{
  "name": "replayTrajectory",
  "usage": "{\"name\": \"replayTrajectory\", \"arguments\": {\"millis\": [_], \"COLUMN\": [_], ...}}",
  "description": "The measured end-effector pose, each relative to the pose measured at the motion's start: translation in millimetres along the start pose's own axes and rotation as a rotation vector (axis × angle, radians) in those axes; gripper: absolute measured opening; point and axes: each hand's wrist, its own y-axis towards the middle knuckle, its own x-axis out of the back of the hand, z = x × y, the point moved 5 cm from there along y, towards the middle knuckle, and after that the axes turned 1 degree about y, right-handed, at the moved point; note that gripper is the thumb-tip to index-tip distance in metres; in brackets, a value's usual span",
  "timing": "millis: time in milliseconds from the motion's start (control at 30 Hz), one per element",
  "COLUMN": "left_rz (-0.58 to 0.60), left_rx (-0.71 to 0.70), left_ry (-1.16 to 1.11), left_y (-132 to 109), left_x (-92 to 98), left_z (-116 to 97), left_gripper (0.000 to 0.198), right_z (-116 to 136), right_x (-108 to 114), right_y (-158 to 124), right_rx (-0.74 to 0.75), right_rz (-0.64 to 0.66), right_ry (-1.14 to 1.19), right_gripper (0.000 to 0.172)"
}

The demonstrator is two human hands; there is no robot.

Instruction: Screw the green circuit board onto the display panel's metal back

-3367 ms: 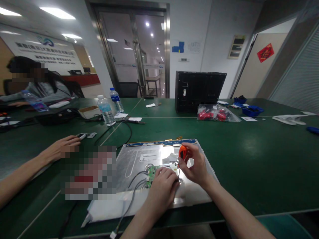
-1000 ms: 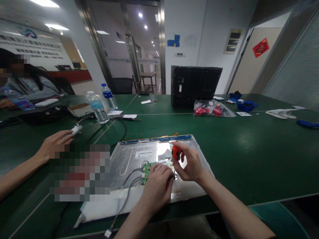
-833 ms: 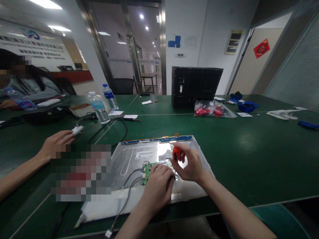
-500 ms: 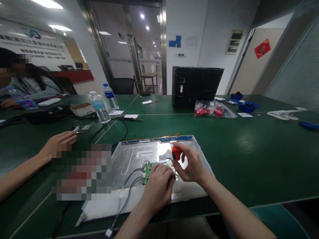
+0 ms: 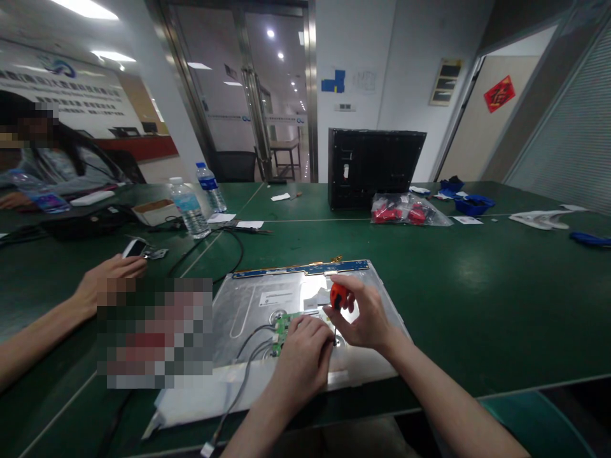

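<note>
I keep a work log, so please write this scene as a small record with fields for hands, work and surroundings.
Right hand: grips orange-and-black screwdriver, tip pointing down
Left hand: lies over small green circuit board, partly hiding it
Workpiece: flat silver metal panel under the board, on dark green table
Behind: black rectangular casing; clear plastic bag with red contents
Another person's hand: by small white flat object

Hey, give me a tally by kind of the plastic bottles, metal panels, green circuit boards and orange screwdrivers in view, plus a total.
Plastic bottles: 3
Metal panel: 1
Green circuit board, partly hidden: 1
Orange screwdriver, in the right hand: 1
Total: 6
</note>
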Motion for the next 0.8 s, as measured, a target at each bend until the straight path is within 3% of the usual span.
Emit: {"name": "replayTrajectory", "arguments": {"millis": [333, 800], "left_rz": [0.004, -0.01], "left_rx": [0.001, 0.011], "left_ry": [-0.004, -0.005], "left_y": [-0.7, -1.4], "left_x": [-1.2, -1.9], "left_z": [0.0, 0.6], "left_gripper": [0.015, 0.015], "right_z": [-1.8, -1.5], "right_x": [1.4, 2.0], "right_y": [-0.1, 1.3], "right_rx": [-0.02, -0.004], "right_rz": [0.032, -0.004], "right_ry": [0.032, 0.016], "right_gripper": [0.052, 0.042]}}
